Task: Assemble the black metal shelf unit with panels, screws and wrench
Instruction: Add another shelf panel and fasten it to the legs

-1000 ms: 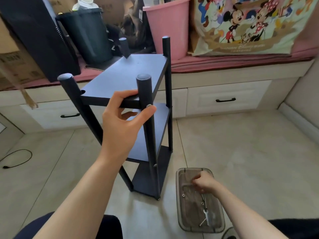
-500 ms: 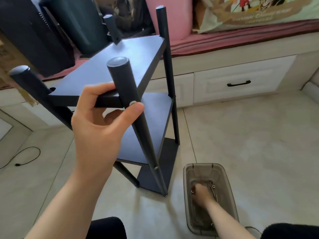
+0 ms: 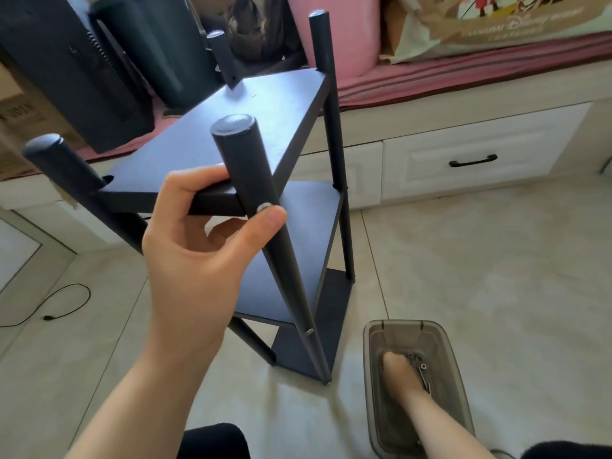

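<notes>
Beige floor tiles are filling the view, with white drawers and a pink-cushioned window seat running across the twelve o'clock edge. At the centre, the black shelf (image 3: 265, 134) is standing on the floor, three panels already joined to four round posts. It is tilting toward the camera.

At nine o'clock of centre, the left hand (image 3: 195, 246) is gripping the top panel's near edge, fingers curling over it. Its thumb is pressing on a silver screw (image 3: 265, 207) seated in the near post (image 3: 251, 180), apparently keeping it from dropping out.

At five o'clock, a clear plastic box (image 3: 457, 376) is lying on the floor, just beside the shelf's foot. The right hand (image 3: 399, 376) is reaching into it, fingers down among loose screws and a small wrench (image 3: 424, 376). Whether those fingers are closing on anything cannot be told; they are hidden.

Compared with a second ago, the view has come closer and tipped downward, so the shelf is looming larger, and the right hand has gone deeper into the box, from its far rim to its middle. The left hand's grip has not changed.

This suggests the person is fetching the wrench to tighten the thumb-held screw. The build looks nearly complete, with this top corner among the last fastenings. If the thumb slips, the loose screw could fall.
</notes>
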The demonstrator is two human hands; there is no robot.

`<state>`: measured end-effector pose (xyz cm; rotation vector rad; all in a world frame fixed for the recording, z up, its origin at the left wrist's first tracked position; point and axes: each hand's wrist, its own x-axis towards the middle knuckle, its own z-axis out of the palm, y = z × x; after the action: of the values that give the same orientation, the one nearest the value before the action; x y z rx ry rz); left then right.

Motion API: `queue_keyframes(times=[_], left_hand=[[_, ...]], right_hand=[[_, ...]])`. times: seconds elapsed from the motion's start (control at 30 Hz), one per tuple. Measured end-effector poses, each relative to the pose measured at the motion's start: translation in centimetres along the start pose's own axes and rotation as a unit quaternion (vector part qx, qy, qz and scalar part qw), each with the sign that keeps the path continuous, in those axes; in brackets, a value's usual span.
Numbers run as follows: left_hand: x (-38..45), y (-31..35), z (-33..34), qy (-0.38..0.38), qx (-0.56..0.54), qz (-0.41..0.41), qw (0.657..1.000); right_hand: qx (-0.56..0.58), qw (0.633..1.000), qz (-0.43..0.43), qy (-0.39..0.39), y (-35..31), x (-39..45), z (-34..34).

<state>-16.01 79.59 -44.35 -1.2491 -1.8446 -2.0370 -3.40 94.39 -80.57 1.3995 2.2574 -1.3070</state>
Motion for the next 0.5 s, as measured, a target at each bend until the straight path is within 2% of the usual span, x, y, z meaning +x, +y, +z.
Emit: queue_keyframes(times=[0.13,0.3,0.33,0.4,0.5], left_hand=[[0.0,0.2,-0.1,-0.006,-0.014,-0.009,1.000],[-0.1,0.1,-0.1,0.006,-0.027,-0.032,0.999],[-0.1,0.2,-0.2,0.008,-0.027,-0.035,0.999],[-0.2,0.2,-0.3,0.013,-0.027,-0.037,0.999],[-0.5,0.3,-0.3,0.012,-0.031,-0.037,0.999]], right_hand=[[-0.105,0.994,-0.025,0.004,-0.5,-0.7,-1.6],[-0.123,0.992,-0.023,0.025,-2.6,-2.5,-4.5],[-0.094,0.994,-0.017,0.047,-3.6,-3.1,-5.3],[0.063,0.993,0.007,0.099,-6.2,-4.3,-6.9],[0.356,0.928,0.018,0.113,-11.3,-6.8,-9.6]])
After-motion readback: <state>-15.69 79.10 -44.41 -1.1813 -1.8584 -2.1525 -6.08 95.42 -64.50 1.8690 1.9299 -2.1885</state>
